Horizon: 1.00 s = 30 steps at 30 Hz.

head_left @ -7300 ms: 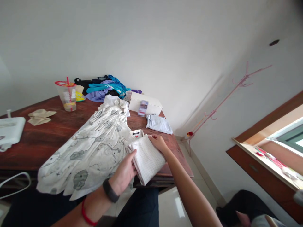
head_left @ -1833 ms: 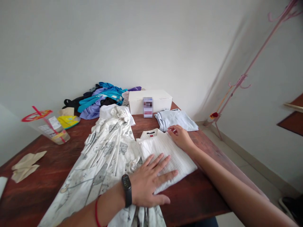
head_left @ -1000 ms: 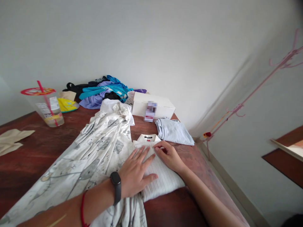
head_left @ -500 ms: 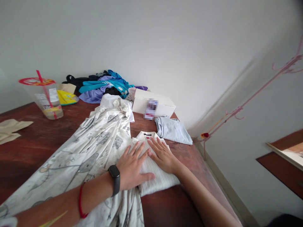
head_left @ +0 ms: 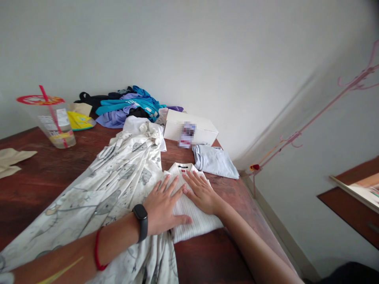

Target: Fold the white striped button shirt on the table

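Observation:
A white striped shirt (head_left: pixel 197 223), folded into a compact shape with its collar at the far end, lies on the wooden table. My left hand (head_left: pixel 162 207) rests flat across the shirt's left side with fingers spread; a black band is on that wrist. On the upper right of the shirt lies my right hand (head_left: pixel 203 193), palm down and fingers stretched out. The fingertips of both hands come close together near the collar. To the left spreads a long white garment with grey cartoon prints (head_left: pixel 118 185), crumpled lengthwise, partly under my left forearm.
A folded pale-blue garment (head_left: pixel 216 161) sits beyond the shirt, in front of a white box (head_left: pixel 195 126). Blue, purple and black clothes (head_left: pixel 127 106) are heaped by the wall. A plastic cup with a straw (head_left: pixel 56 126) stands left. A pink coat stand (head_left: pixel 319 114) leans across the right.
The view has shifted slightly, so everything sits a little further left in the picture. Both hands stay flat on the shirt in nearly the same place.

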Tool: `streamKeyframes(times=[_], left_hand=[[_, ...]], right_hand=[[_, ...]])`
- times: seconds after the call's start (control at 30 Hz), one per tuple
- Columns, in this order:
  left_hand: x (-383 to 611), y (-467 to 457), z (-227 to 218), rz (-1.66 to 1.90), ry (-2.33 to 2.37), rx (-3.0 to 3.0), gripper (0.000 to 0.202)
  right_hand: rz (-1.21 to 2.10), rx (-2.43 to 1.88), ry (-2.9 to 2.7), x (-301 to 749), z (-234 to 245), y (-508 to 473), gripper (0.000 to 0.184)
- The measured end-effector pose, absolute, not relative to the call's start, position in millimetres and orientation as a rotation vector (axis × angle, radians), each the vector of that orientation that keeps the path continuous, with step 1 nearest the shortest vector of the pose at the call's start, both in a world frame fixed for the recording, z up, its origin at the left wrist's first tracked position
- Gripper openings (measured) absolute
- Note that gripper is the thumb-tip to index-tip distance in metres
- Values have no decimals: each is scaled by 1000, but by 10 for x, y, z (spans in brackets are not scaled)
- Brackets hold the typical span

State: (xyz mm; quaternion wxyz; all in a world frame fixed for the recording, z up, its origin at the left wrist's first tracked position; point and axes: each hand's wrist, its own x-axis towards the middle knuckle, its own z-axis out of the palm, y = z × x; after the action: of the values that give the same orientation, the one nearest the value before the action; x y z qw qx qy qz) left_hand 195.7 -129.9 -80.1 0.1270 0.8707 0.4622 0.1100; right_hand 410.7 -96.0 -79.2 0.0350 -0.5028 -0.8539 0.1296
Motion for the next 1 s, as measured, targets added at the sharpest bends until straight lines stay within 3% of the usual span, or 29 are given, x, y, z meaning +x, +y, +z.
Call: streamKeyframes(times=[1.0], left_hand=[[1865, -1224, -820, 378, 1259, 2520, 105]], right_hand=[[240, -1480, -2585, 4104, -878, -974, 62]])
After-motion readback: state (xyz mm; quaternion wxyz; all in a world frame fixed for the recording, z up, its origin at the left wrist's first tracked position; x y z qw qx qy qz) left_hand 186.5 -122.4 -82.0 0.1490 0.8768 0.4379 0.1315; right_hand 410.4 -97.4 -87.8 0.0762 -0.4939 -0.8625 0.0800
